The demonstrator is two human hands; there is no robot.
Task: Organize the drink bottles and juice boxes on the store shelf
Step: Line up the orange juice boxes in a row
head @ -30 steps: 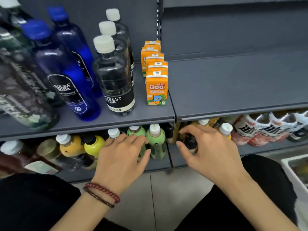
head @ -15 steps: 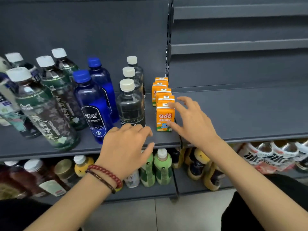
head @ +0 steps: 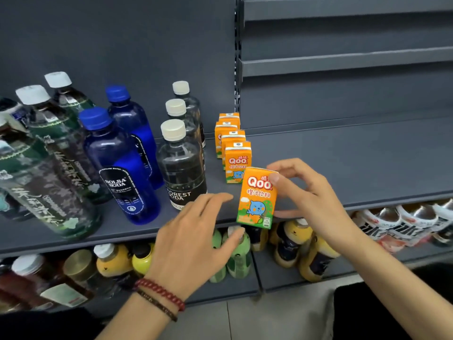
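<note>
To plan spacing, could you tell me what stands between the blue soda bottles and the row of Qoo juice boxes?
In the head view, three clear white-capped Forest Soda bottles stand in a row between the blue bottles and the juice boxes.

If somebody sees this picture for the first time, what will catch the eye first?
The bright orange juice box, pinched by the right hand at the front edge of the shelf, stands out most. Behind it, a row of the same boxes runs toward the back wall. Left of them stand two deep blue bottles.
</note>
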